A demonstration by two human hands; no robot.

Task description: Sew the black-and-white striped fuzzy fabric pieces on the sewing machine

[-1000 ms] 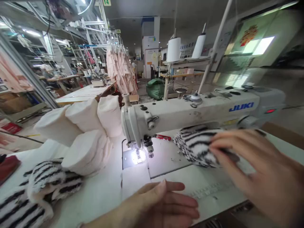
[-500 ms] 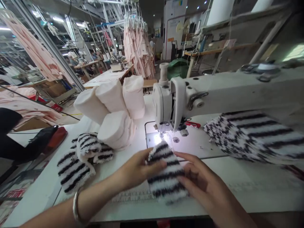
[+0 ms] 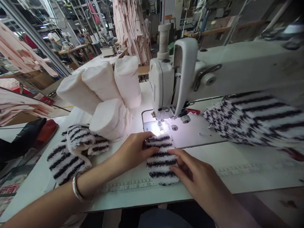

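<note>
Workshop, white table (image 3: 209,180), sewing machine (image 3: 163,82) with its lamp lit. Striped piece (image 3: 161,163) flat on table, far edge just short of presser foot (image 3: 161,127); looks positioned, not yet under it. Left hand (image 3: 133,148) fingers pinch its left edge; right hand (image 3: 199,174) fingers touch right edge, grip unclear. Striped stack (image 3: 261,117) remains at right; striped bundle (image 3: 68,163) at left, can't tell if finished.

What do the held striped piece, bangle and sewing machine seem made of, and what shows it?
Held striped piece: plush fabric, probably synthetic, judging by its fuzzy pile.
Bangle: polished metal, perhaps silver, from its bright gleam.
Sewing machine: probably painted metal, given its smooth, pale, faintly shiny casing.
</note>
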